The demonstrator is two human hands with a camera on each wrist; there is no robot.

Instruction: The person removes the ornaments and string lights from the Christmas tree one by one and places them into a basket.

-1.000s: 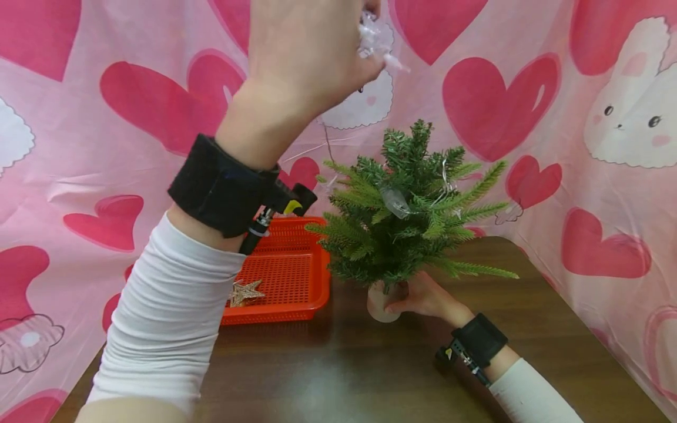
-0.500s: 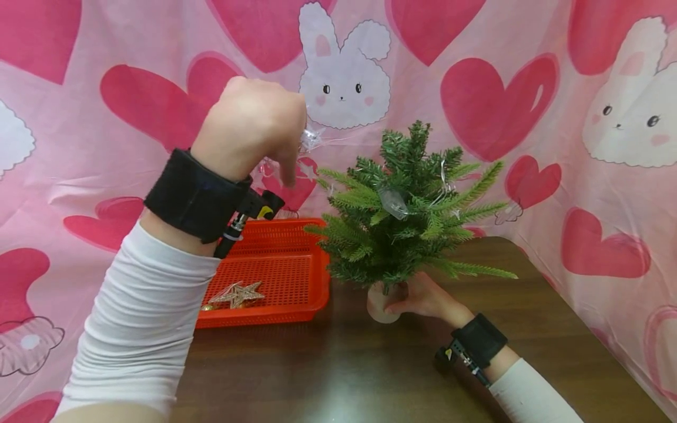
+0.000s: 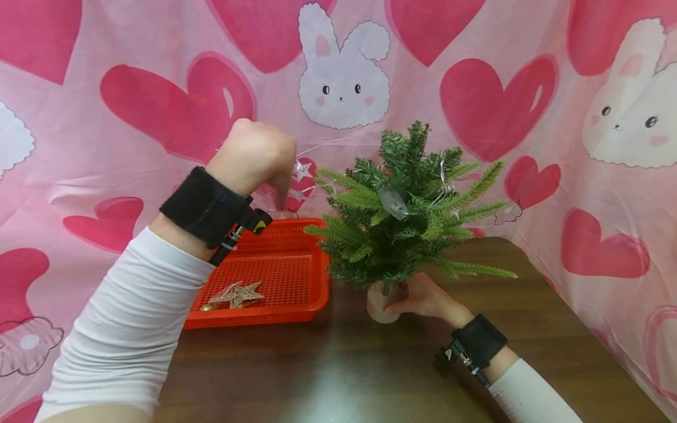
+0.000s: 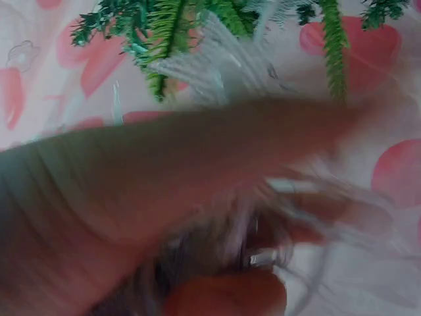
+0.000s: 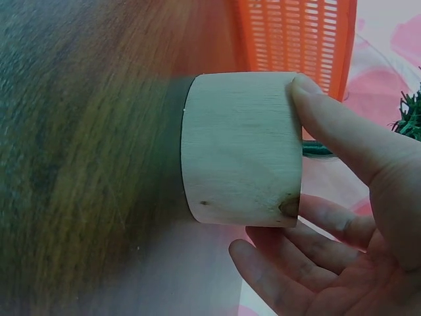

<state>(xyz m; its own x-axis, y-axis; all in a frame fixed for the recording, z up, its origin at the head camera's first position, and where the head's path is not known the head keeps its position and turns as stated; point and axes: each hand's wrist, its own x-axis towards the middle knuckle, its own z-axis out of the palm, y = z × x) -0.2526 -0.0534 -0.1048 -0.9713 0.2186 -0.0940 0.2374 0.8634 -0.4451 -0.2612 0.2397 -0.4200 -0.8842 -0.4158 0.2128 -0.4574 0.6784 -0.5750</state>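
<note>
My left hand (image 3: 259, 155) is raised left of a small artificial Christmas tree (image 3: 409, 229), holding a bundle of clear string lights (image 4: 243, 72) whose star-shaped pieces (image 3: 302, 170) show past the fingers. In the left wrist view the bundle is blurred and partly hidden by the hand. A thin strand runs from it toward the tree, where a clear plastic piece (image 3: 394, 202) and some wire (image 3: 445, 182) lie among the branches. My right hand (image 3: 428, 296) grips the tree's round wooden base (image 5: 243, 148), thumb and fingers at its upper edge; the base stands upright on the table.
Left of the tree stands an orange perforated basket (image 3: 319, 299) with a gold glitter star (image 3: 240, 294) and a small gold ball (image 3: 207, 307) in it. A brown wooden table (image 3: 296, 364) lies beneath. Behind hangs a pink curtain (image 3: 412, 88) with hearts and rabbits.
My left hand has come down from above, leftward to the tree's left side, with the string lights in it. The right hand and the tree have not moved.
</note>
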